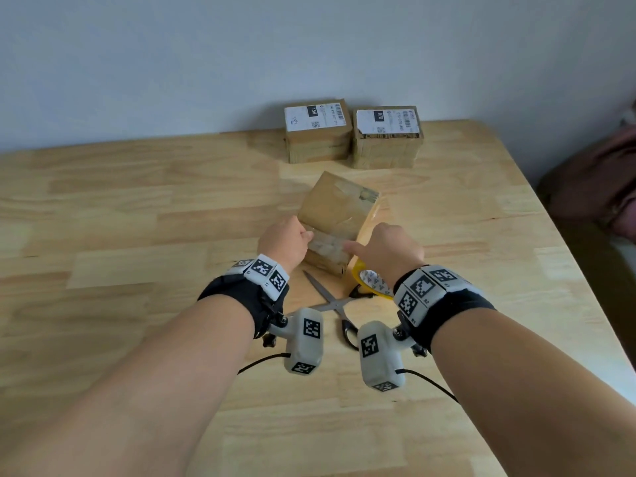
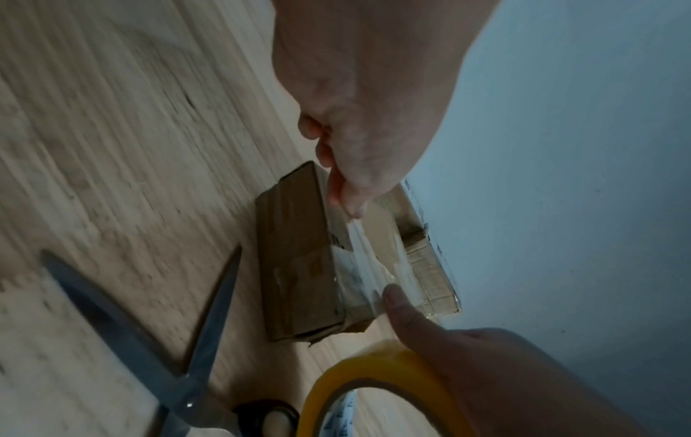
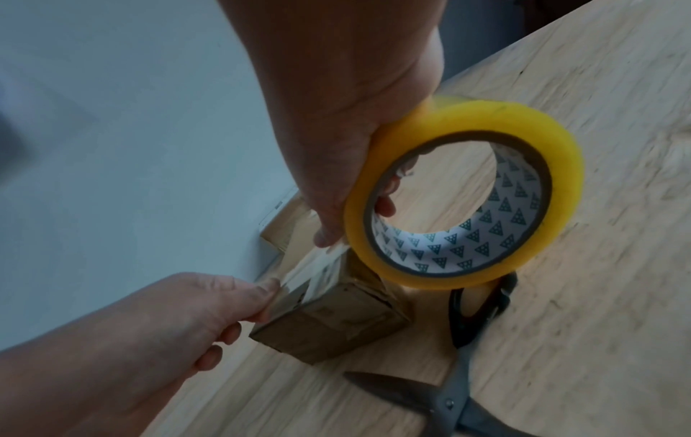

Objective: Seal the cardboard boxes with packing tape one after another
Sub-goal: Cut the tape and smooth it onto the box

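1. Lying nearest, scissors (image 1: 335,306) sit open on the bench (image 1: 137,208), just this side of the box (image 1: 335,220).
2. Right hand (image 1: 390,251) grips tape roll (image 3: 463,189) at the box's right edge.
3. Left hand (image 1: 285,241) pinches the tape strip (image 1: 327,245) at the left edge; the strip runs crosswise over the box top.
4. Two labelled boxes (image 1: 318,130) stand beyond.

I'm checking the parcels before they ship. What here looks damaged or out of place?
The right-hand box by the wall has a torn, ragged label edge. The box being taped lies askew, its near bottom corner frayed. The scissors lie spread open just beside it, near both wrists.
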Available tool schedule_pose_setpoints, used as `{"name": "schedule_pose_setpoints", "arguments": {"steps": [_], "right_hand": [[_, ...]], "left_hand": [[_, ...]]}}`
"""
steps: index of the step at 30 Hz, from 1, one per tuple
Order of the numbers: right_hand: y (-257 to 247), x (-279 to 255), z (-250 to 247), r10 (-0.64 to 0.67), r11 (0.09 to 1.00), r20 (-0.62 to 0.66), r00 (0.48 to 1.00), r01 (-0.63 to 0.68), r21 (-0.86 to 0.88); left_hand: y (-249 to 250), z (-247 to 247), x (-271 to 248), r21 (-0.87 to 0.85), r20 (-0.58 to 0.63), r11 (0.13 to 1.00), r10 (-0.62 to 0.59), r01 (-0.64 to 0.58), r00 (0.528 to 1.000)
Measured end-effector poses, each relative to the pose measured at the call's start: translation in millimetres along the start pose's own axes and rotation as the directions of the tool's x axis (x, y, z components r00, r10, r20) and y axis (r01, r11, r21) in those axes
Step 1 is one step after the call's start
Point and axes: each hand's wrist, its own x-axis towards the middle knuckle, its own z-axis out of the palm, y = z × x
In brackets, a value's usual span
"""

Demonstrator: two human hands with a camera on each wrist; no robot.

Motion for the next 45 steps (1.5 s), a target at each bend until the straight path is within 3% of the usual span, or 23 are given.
{"name": "schedule_pose_setpoints", "arguments": {"steps": [16, 21, 23, 25, 27, 29, 30, 34, 40, 45], "right_hand": [[-7, 6, 3, 0.015, 0.998, 0.025, 1.0, -0.014, -0.056], [-6, 5, 3, 0.004, 0.997, 0.025, 1.0, -0.002, -0.072], [-6, 5, 4, -0.009, 0.997, 0.019, 1.0, 0.011, -0.079], [-7, 5, 6, -0.017, 0.996, 0.011, 1.0, 0.018, -0.085], [-7, 6, 7, -0.021, 0.996, 0.001, 1.0, 0.021, -0.09], [-7, 6, 8, -0.021, 0.995, -0.007, 1.0, 0.02, -0.099], [-7, 6, 8, -0.021, 0.995, -0.01, 1.0, 0.02, -0.098], [-5, 8, 9, -0.056, 0.998, -0.009, 0.998, 0.056, -0.008], [3, 11, 8, -0.11, 0.896, 0.017, 0.994, 0.092, 0.434], [-8, 18, 5, -0.168, 0.913, 0.035, 0.985, 0.142, 0.381]], "left_hand": [[1, 10, 3, 0.209, -0.008, 0.978, 0.015, -0.013, 1.0], [-7, -8, -3, 0.157, -0.021, 0.98, -0.124, 0.126, 0.992], [-11, -14, -6, 0.215, -0.087, 0.977, 0.031, -0.012, 0.996], [-5, -14, -14, 0.219, -0.106, 0.945, 0.27, -0.242, 0.957], [3, -3, -26, 0.201, 0.089, 0.892, 0.395, -0.405, 0.914], [2, 13, -35, 0.311, 0.314, 0.825, 0.38, -0.472, 0.87], [-3, 17, -37, 0.373, 0.366, 0.79, 0.357, -0.486, 0.86], [-14, 15, -26, 0.421, 0.374, 0.798, 0.28, -0.431, 0.884], [0, 17, -10, 0.284, 0.22, 0.941, 0.121, -0.182, 0.968], [2, 21, 6, 0.314, 0.138, 0.944, 0.062, -0.103, 0.988]]}}
